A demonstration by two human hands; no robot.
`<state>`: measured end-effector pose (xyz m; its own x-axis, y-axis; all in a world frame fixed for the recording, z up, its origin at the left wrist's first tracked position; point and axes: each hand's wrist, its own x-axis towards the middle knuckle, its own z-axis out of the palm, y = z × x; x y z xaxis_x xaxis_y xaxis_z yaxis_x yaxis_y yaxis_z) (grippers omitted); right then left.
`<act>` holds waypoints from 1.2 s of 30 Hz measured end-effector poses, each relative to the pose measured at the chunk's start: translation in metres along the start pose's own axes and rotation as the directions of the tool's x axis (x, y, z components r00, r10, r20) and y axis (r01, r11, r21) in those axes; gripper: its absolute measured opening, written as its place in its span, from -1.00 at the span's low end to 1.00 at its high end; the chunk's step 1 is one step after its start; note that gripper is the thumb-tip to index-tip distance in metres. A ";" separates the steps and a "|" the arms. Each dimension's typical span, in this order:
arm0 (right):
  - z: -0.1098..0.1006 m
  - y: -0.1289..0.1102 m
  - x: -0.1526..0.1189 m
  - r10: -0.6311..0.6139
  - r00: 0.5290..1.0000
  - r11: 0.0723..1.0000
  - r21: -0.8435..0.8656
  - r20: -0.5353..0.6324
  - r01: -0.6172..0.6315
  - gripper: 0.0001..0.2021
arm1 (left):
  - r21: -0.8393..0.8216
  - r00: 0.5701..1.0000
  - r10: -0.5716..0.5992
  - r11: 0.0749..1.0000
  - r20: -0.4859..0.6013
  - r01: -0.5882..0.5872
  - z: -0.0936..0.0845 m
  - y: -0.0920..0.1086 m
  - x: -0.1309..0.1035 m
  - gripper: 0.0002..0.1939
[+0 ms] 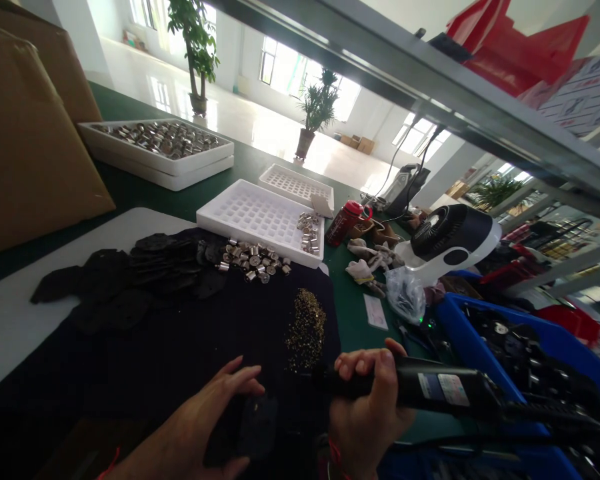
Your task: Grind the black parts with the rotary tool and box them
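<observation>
Right hand (367, 403) firm around black electric screwdriver (409, 381) (stickers (453, 390) illegible); left hand (210, 410) around dark part (258, 427)

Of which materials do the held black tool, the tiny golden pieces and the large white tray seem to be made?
Black tool: probably plastic housing; smooth, with a soft sheen.
Tiny golden pieces: likely metal, from their bright glints; solid brass or plating, I cannot tell.
Large white tray: perhaps foam or plastic; matte, thick-walled.
</observation>
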<state>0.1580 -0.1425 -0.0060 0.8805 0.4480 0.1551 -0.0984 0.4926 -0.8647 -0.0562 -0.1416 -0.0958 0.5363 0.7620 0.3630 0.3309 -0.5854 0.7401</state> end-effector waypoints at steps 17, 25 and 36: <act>0.007 -0.023 -0.015 0.029 0.995 0.996 0.083 0.097 -0.037 -0.88 | -0.047 0.999 -0.013 0.999 0.053 0.016 -0.004 0.008 0.006 0.14; 0.012 -0.021 -0.035 0.047 0.955 0.992 0.098 0.292 -0.079 -0.86 | -0.155 0.995 -0.003 0.988 0.102 0.019 0.006 -0.002 0.001 0.11; 0.023 -0.017 -0.040 0.031 0.967 0.999 0.025 0.253 -0.038 -0.83 | -0.182 0.990 -0.036 0.982 0.134 0.060 0.009 -0.007 -0.004 0.07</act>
<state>0.1138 -0.1514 0.0137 0.7307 0.6375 0.2443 -0.1437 0.4935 -0.8578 -0.0534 -0.1427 -0.1075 0.6232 0.7385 0.2575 0.2158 -0.4788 0.8510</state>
